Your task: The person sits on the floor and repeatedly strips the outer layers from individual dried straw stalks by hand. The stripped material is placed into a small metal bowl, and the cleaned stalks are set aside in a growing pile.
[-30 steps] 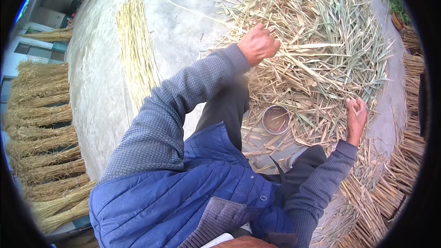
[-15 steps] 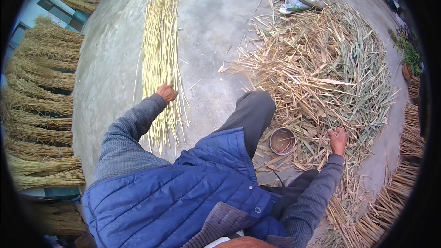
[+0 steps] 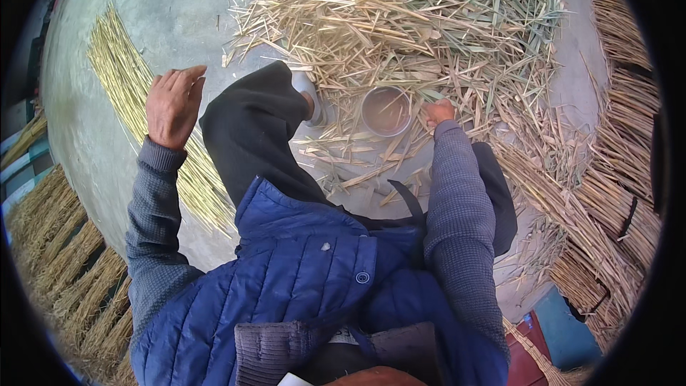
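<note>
My left hand [image 3: 174, 106] is lifted, palm down and fingers spread apart, holding nothing; it hovers just above the near end of the long row of cleaned yellow stalks [image 3: 143, 111] that lies straight on the concrete floor [image 3: 179, 7] to my left. From that I judge this row to be the sorted lot, its stems kept parallel and well apart from the litter so they can be gathered as one. My right hand [image 3: 437, 112] reaches down on the other side, its fingers curled into the edge of the loose heap of straw and leaf trimmings [image 3: 414, 28]; I cannot tell whether it is closed on a stalk or only touching the litter, since the fingertips are buried. Just beside it, touching the scattered husks, stands a small round metal bowl [image 3: 386, 110], upright, within easy reach of that hand, which I take to be the reason it sits so close. Between the two hands my dark trouser leg [image 3: 254, 132] stretches forward with a pale shoe [image 3: 309, 93] at its end, dividing the clean side from the messy side. Further out, tied bundles of stalks [image 3: 61, 257] are stacked along the left edge, and more bundled stalks [image 3: 614, 164] curve round the right, with dark bands across some of them. A blue box [image 3: 568, 329] shows at lower right.
</note>
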Motion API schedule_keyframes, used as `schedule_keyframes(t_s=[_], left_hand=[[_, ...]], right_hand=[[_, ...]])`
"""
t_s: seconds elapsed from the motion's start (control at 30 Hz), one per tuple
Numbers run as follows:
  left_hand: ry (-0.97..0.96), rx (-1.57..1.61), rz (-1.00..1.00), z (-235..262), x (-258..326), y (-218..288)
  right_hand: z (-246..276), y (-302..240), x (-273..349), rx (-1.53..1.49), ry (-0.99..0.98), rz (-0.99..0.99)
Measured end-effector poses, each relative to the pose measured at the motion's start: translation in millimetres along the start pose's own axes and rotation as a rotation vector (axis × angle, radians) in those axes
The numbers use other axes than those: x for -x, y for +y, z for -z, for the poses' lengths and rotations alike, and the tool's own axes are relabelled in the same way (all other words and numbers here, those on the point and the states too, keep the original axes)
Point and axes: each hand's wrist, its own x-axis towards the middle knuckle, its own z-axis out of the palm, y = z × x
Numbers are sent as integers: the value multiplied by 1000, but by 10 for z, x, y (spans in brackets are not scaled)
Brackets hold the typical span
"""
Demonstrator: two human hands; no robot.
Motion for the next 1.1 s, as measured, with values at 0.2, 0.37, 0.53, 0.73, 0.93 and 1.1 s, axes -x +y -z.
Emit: schedule_keyframes(t_s=[0.2, 0.37, 0.53, 0.73, 0.93, 1.1], left_hand=[[-116, 191, -432, -1182, -1518, 1549], [-720, 233, -585, -2866, -1206, 1991], [-1027, 126, -576, -3895, -818, 1759], [-855, 338, -435, -4815, -973, 1629], [-669, 473, -381, -5002, -1941, 1383], [-714, 195, -323, -4618, -3424, 1142]], right_hand=[[-405, 269, -233, 259, 8, 79], [-468, 52, -342, 234, -96, 187], [-566, -148, -424, -20, -186, 191], [-721, -354, -991, 56, -286, 313], [-665, -1232, -1368, -482, -265, 257], [-244, -2184, -1747, -639, -264, 174]])
